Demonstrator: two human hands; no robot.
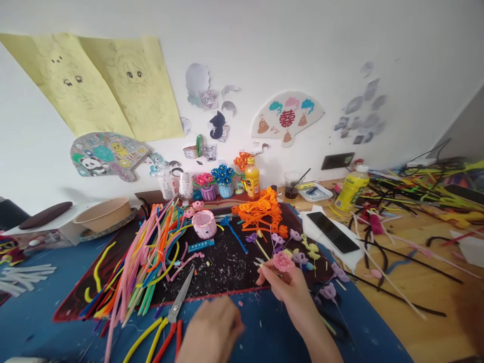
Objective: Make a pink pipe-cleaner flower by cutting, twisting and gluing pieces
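Note:
My right hand (289, 287) has its thumb and fingers closed round a pink pipe-cleaner flower (283, 261). A small pointed tip (259, 262) shows beside those fingertips; what it belongs to is hidden. My left hand (214, 330) is blurred near the front edge, and its curled fingers are mostly hidden. Just left of it lie scissors (181, 300), with yellow and red handles around their lower end. Purple and yellow pipe-cleaner flowers (300, 258) lie around my right hand. Beyond the hands, a pink-and-white round pot (204, 225) stands on the dark mat (227, 282).
A heap of coloured pipe cleaners (132, 262) covers the mat's left side. Orange pipe-cleaner pieces (260, 209) are piled behind. A phone (333, 232) lies on white paper at right, near a yellow bottle (352, 189). An orange drink bottle (252, 179) stands by the wall.

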